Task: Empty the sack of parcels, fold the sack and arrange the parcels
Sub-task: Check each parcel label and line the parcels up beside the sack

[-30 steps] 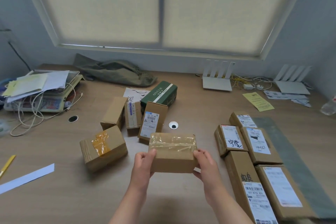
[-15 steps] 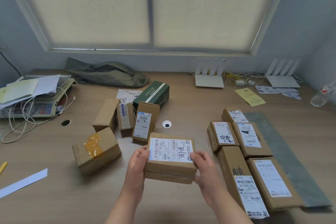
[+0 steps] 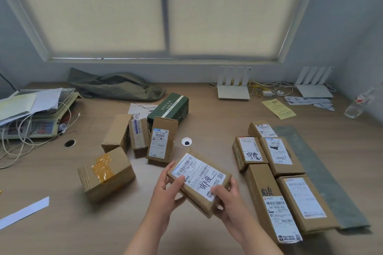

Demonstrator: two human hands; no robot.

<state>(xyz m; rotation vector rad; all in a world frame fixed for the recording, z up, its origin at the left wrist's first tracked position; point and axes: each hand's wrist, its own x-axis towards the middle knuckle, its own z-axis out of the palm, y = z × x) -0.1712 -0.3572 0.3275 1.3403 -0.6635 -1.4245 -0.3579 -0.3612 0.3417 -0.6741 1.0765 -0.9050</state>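
I hold a small cardboard parcel (image 3: 200, 178) above the table, label up and turned diagonally. My left hand (image 3: 167, 194) grips its near left end, and my right hand (image 3: 229, 198) grips its near right corner. Several labelled parcels (image 3: 277, 174) lie side by side at the right on a folded grey-green sack (image 3: 323, 174). Loose parcels stand at centre left: a taped box (image 3: 105, 174), a tall labelled box (image 3: 160, 141), two small boxes (image 3: 128, 132) and a green box (image 3: 169, 107). Another olive sack (image 3: 116, 85) lies crumpled at the back.
A scale (image 3: 35, 118) piled with papers and white cables sits at the left. Two white routers (image 3: 233, 87) with cables stand at the back right, beside a yellow slip (image 3: 278, 108) and a plastic bottle (image 3: 357, 103). A white paper strip (image 3: 22, 213) lies near left.
I flipped the parcel from its taped side to its label side, then turned it diagonally and shifted it right. The view has moved slightly.
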